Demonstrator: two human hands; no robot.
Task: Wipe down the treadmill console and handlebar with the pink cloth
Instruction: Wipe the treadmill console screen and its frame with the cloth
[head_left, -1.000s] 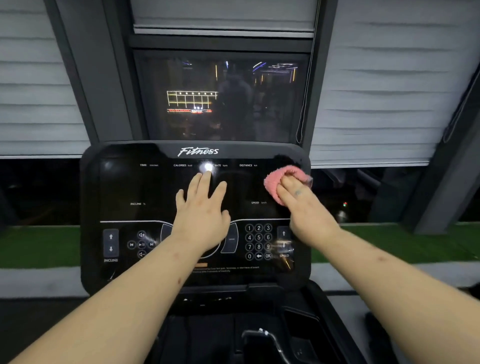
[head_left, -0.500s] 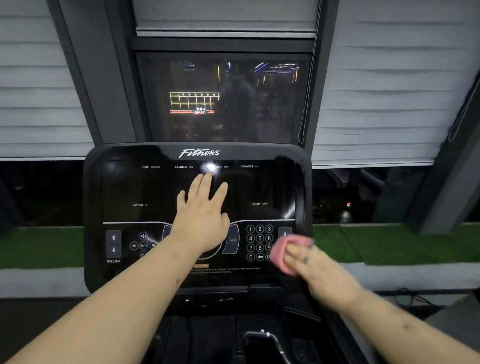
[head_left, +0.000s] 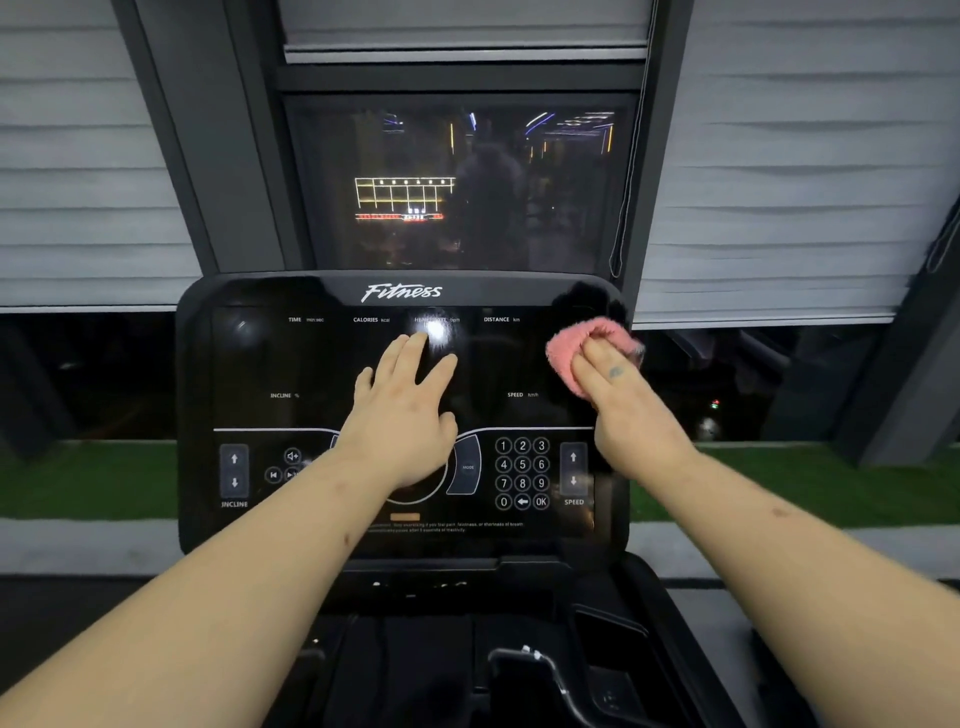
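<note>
The black glossy treadmill console (head_left: 270, 364) faces me, with a "Fitness" logo at its top and a number keypad at the lower right. My left hand (head_left: 402, 410) lies flat on the middle of the panel, fingers straight and spread. My right hand (head_left: 631, 410) presses the bunched pink cloth (head_left: 574, 345) against the console's upper right corner, fingers straight over it. Below the console a dark tray holds a curved metal handle (head_left: 540, 667). The handlebar itself is not clearly visible.
A dark window (head_left: 457, 182) with light reflections stands behind the console between grey pillars. Grey blinds (head_left: 779, 156) hang on both sides. A green turf strip (head_left: 88, 478) runs outside at console height.
My right hand with the pink cloth swept down to the console's lower right, by the speed buttons, then back up to the upper right corner. My left hand stayed flat on the panel.
</note>
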